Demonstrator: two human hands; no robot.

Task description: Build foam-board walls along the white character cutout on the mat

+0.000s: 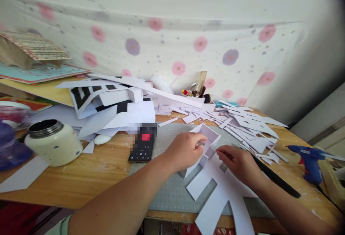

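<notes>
A small open white foam-board box (211,134) stands on the grey cutting mat (168,188), with thin panels forming its walls. My left hand (188,150) is closed over the near left side of the box, a small greyish bit showing by its fingertips; what it grips is partly hidden. From the right, my right hand (234,159) pinches the edge of a small white board piece (210,152) at the box's near side. Below both hands lies a flat white board sheet (223,188) with notches cut in it, its front arms reaching past the table edge.
A phone (142,148) lies left of the box. A cream jar (54,143) stands farther left. Paper sheets and white offcuts (248,123) are heaped behind. On the right are a blue glue gun (309,159) and a long black strip (277,177).
</notes>
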